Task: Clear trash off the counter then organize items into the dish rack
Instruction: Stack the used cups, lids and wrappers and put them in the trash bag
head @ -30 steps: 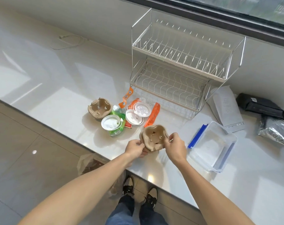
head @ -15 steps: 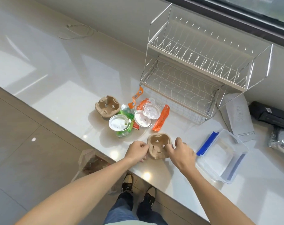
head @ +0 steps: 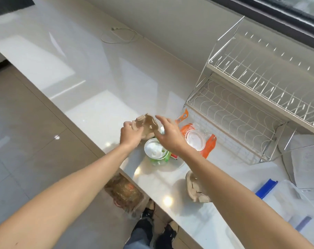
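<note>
My left hand grips a brown cardboard cup holder and holds it tilted above the counter. My right hand hovers just right of it with fingers spread, empty. A second cardboard cup holder lies on the counter near the front edge, partly hidden by my right forearm. Below my hands sit a clear plastic cup with a green label, a clear lid and orange wrappers. The white two-tier wire dish rack stands at the right.
A clear plastic container with blue clips sits at the lower right, with papers behind it. A plastic trash bag hangs below the counter's front edge, above my shoes. A white cable lies at the back wall.
Both hands let go of the near cup holder, which now lies on the counter. They moved to the far-left cup holder, and my left hand has lifted it. The view swung left.
</note>
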